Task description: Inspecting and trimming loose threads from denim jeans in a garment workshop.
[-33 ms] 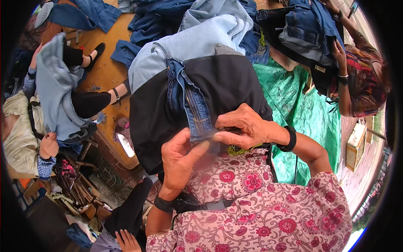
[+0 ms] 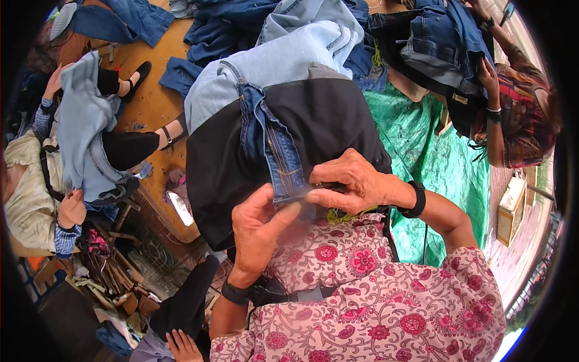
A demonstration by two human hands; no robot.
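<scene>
A dark blue denim strip with a metal zipper [image 2: 278,154] runs down over the black cloth [image 2: 214,175] on my lap. Its near end is pinched between the thumb and fingers of my left hand [image 2: 258,226]. Close against that end, my right hand [image 2: 359,181] is closed, thumb and forefinger together on a small dark thing too blurred to name. Below the right hand hang yellow-green threads [image 2: 344,215]. Light blue denim [image 2: 241,78] lies at the far side of the black cloth, where the strip's far end rests.
On the left a person holds up light blue denim [image 2: 87,130]. Another person, at the right, handles dark jeans [image 2: 440,48]. Dark denim is heaped [image 2: 223,27] at the back on a wooden board [image 2: 160,111]. A green sheet [image 2: 422,145] spreads to my right, near a box [image 2: 511,211].
The light blue denim held by the person on the left has shifted slightly, its upper part moving to the right. My own hands and the zipper strip look the same.
</scene>
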